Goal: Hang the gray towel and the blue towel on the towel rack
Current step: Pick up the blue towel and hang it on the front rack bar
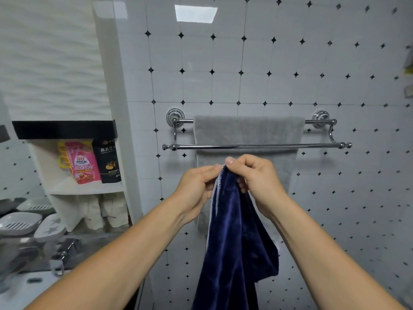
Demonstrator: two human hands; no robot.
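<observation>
A chrome double-bar towel rack (257, 146) is fixed to the tiled wall ahead. The gray towel (248, 130) hangs draped over its rear bar, reaching down behind my hands. The dark blue towel (232, 242) hangs bunched from my two hands, just below and in front of the front bar. My left hand (196, 186) pinches its top edge from the left. My right hand (254, 177) grips the same top edge from the right, fingers curled round the cloth. Both hands touch at the towel's top.
A white shelf niche (87, 186) at the left holds a pink pouch (82, 162) and a black pouch (108, 162). Several grey soap dishes (20, 222) and a chrome tap (64, 253) sit at the lower left. Tiled wall (335, 198) fills the right.
</observation>
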